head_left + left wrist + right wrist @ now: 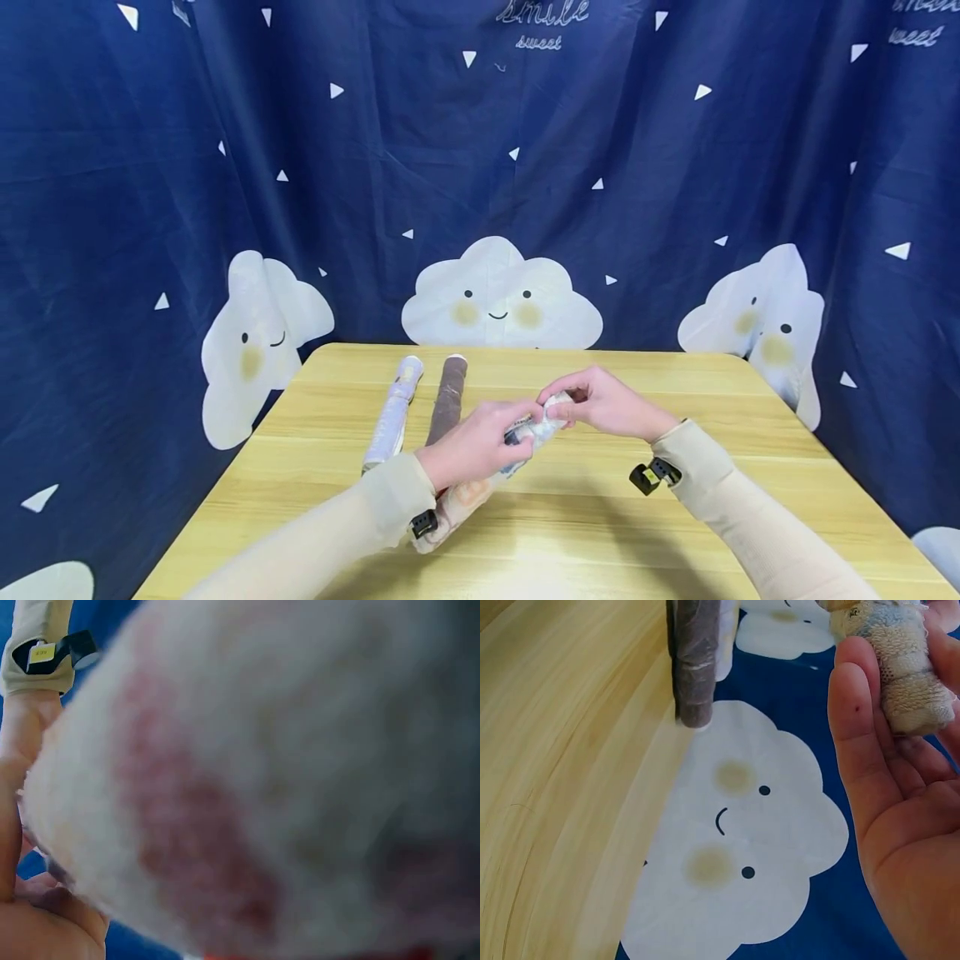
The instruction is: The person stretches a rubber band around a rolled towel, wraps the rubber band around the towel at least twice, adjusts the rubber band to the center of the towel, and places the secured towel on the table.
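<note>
A pale patterned towel (471,497), rolled into a long tube, is held slantwise above the table. My left hand (487,442) grips the roll around its middle. At its upper far end, my right hand (600,404) pinches the towel between thumb and fingers. The right wrist view shows that end of the towel (919,697) between the fingers of the right hand (900,817). In the left wrist view the towel (225,772) fills most of the picture, close and blurred, with pinkish-red patches.
On the left part of the wooden table (637,525) lie two more rolls, a lavender-white one (392,417) and a dark brown one (450,392), side by side. A navy curtain (450,150) with white clouds and triangles surrounds the table's back and sides.
</note>
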